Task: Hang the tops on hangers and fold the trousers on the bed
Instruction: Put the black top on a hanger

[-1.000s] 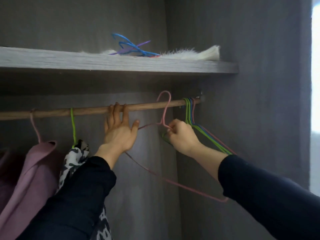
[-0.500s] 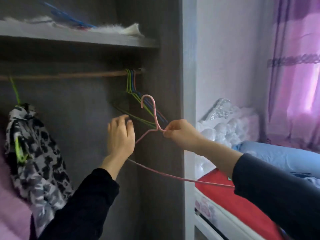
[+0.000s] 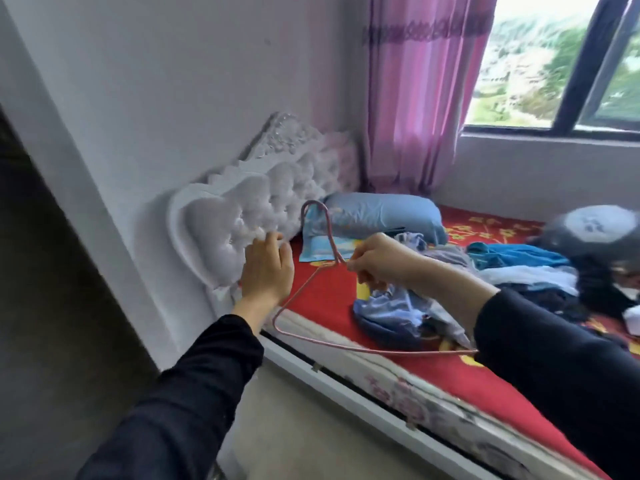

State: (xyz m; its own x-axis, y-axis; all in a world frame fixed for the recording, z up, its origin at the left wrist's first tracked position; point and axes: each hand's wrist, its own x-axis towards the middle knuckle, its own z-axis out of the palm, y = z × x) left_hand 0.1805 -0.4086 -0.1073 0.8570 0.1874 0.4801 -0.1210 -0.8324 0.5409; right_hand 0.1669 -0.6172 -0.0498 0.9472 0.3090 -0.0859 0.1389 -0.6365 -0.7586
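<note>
A pink wire hanger [image 3: 313,278] hangs upright in the air over the near edge of the bed [image 3: 322,299]. My right hand [image 3: 379,259] pinches it at the neck, just below the hook. My left hand [image 3: 266,268] is raised beside the hanger's left arm with fingers loosely bent, holding nothing. On the red bedcover lies a pile of clothes: a light blue crumpled garment [image 3: 388,315] under my right wrist, and blue, white and dark pieces [image 3: 519,268] further right.
A white tufted headboard [image 3: 242,209] stands against the wall behind my left hand. A blue pillow [image 3: 381,216] lies at the bed's head. A dark round object [image 3: 595,237] sits at the right. Pink curtain [image 3: 415,91] and window are behind. The wardrobe's dark side [image 3: 52,306] is at left.
The view has swung right from the wardrobe rail to the bed. The pink hanger came off the rail and travelled with my right hand. My left hand left the rail and is free.
</note>
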